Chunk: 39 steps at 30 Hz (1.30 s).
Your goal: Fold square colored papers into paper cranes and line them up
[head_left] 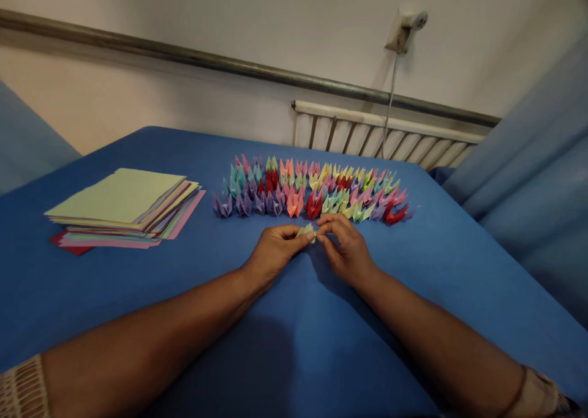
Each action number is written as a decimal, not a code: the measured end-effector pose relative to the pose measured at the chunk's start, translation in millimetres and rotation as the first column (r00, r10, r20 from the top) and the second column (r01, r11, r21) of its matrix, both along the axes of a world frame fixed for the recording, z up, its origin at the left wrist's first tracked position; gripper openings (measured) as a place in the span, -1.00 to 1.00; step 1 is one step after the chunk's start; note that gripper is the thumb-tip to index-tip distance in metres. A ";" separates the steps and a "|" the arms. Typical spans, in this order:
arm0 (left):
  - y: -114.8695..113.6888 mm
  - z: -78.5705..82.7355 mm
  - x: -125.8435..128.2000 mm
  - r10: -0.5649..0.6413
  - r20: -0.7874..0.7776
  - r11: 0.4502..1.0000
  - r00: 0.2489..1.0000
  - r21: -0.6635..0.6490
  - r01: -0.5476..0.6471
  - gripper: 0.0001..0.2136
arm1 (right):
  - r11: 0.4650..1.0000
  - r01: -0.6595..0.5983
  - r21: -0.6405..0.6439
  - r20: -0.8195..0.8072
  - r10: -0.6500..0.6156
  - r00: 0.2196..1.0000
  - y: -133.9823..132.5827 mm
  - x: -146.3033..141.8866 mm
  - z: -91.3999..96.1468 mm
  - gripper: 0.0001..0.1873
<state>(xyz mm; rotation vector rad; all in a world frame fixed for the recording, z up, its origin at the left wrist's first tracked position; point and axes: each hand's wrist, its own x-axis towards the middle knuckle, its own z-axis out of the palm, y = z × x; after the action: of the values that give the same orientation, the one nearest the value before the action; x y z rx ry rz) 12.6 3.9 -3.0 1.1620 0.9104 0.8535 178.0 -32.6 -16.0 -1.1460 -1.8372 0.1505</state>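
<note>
Nearest the camera, two bare forearms reach forward across a table (pixel 294 350) covered in smooth, matte blue cloth; a pale openwork cuff (pixel 22 390) shows at the left wrist. The left hand (pixel 274 251) and the right hand (pixel 348 251) meet at the middle of the table, each with its fingertips pinched shut on opposite ends of a small folded paper piece (pixel 307 230), pale green and creased to sharp points, held just above the cloth.

Just beyond it stand close rows of folded paper figures (pixel 312 191), small and pointed, in purple, teal, red, orange, pink, yellow and green. Well to the left lies a loosely squared stack of flat coloured paper sheets (pixel 126 207), pale green on top.

Behind the table's far edge is a white ribbed radiator (pixel 381 133). A dull metal rail (pixel 184 55) runs along the plain cream wall, where a white fitting (pixel 407 26) hangs a thin cord (pixel 390 93). Blue fabric (pixel 537 179) hangs at the right.
</note>
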 end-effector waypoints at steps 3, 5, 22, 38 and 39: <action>0.3 -0.2 0.3 0.014 -0.027 0.999 1.000 0.037 -0.013 -0.77 | 1.000 -0.005 -0.016 0.021 0.005 1.000 -1.5 0.5 1.5 -0.90; 0.3 0.0 0.4 0.022 -0.042 0.998 0.999 0.058 -0.020 -0.77 | 1.000 -0.007 -0.030 0.026 0.008 1.000 -2.9 -0.3 2.6 -0.90; 0.0 1.4 0.1 0.026 -0.038 0.993 0.999 0.118 -0.022 -0.75 | 0.992 -0.024 -0.125 -0.302 -0.015 0.953 2.5 -8.5 -1.8 -0.94; 4.1 0.0 -1.6 0.015 0.255 0.983 0.967 -0.180 0.032 -0.84 | 0.968 -0.090 -0.232 -0.490 -0.037 0.871 2.7 -11.0 -5.5 -0.94; 4.6 0.6 -1.8 0.016 0.282 0.977 0.959 -0.207 0.044 -0.84 | 0.968 -0.084 -0.235 -0.477 -0.039 0.878 2.1 -11.1 -5.3 -0.92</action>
<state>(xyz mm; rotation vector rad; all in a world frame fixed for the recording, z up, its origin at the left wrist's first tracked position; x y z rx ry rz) 10.8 8.4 -2.4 0.8355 0.7356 0.8629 166.9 -30.4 -21.3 -1.1322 -1.4102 0.6403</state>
